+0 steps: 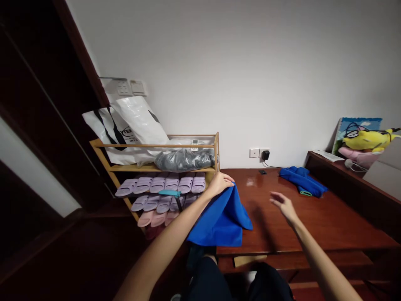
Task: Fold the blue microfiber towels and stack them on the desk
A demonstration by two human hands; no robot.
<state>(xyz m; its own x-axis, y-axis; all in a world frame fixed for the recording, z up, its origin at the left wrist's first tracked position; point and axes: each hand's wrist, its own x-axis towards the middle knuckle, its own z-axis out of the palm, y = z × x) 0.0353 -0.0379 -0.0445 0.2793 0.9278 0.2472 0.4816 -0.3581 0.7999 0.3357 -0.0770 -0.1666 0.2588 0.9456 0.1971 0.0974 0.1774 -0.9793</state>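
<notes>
My left hand pinches the upper edge of a blue cloth. The cloth hangs in folds from the fingers, its lower part over the front left corner of the wooden desk. My right hand is above the desk, apart from the cloth, with fingers spread and nothing in them. Farther back on the desk lies a second blue cloth item, crumpled, with a green-edged opening at its near end.
Left of the desk, a wooden shoe rack carries white bags, a plastic-wrapped dark bundle and rows of slippers. A black plug sits in the wall. A yellow plush toy rests on the raised ledge at right.
</notes>
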